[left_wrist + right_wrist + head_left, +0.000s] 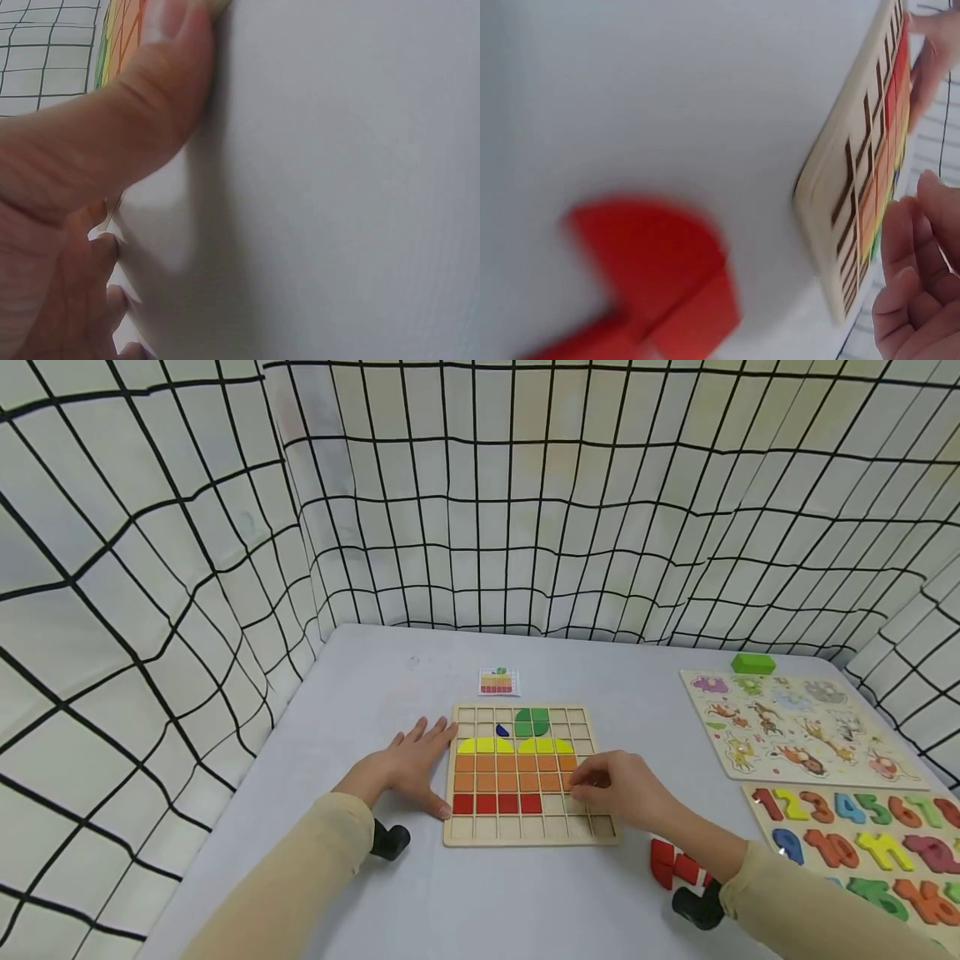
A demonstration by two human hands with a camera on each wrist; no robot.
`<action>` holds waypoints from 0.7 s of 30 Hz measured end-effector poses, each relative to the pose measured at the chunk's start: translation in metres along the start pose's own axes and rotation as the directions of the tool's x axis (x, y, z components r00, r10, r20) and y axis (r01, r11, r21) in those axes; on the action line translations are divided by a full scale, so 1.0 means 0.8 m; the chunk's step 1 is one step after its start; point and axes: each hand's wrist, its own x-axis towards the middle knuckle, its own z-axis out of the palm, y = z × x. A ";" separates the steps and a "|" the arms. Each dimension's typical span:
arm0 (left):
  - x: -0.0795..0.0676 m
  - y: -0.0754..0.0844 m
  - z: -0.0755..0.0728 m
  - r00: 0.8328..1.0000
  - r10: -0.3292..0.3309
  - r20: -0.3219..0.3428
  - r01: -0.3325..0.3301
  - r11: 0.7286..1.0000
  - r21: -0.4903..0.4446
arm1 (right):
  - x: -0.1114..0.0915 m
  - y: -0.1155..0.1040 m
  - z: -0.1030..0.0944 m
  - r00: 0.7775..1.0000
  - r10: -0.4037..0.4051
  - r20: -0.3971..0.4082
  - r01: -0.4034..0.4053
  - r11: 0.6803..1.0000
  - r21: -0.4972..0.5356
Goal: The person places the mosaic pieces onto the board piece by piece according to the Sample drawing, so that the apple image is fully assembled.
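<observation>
A wooden grid board lies on the white table, partly filled with colored pieces. My left hand is spread at its left side, with the thumb touching the edge. Over the right part of the grid is my right hand, its thumb and fingers bent close together. No piece shows between these fingertips in the right wrist view. Red squares fill part of a lower row, below orange squares, yellow pieces, green pieces and a blue piece.
Loose red pieces lie beside my right forearm. A small pattern card sits behind the board. To the right are an animal puzzle, a number puzzle and a green block. Black netting surrounds the table.
</observation>
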 end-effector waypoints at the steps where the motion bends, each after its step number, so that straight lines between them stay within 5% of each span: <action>1: 0.001 0.000 0.000 1.000 0.000 0.000 0.000 1.000 0.002 | -0.006 0.007 -0.008 1.000 -0.007 0.011 0.007 1.000 -0.007; 6: 0.002 0.000 0.001 1.000 -0.007 0.000 0.007 1.000 0.006 | -0.040 0.047 -0.046 0.990 -0.075 0.121 0.083 0.995 -0.063; 13: 0.002 0.001 -0.002 1.000 -0.006 0.004 0.006 1.000 0.012 | -0.076 0.084 -0.067 0.931 -0.138 0.338 0.186 0.976 -0.114; 21: 0.002 0.002 -0.003 1.000 0.000 0.004 0.000 1.000 0.015 | -0.087 0.093 -0.061 0.939 -0.182 0.291 0.248 0.946 -0.210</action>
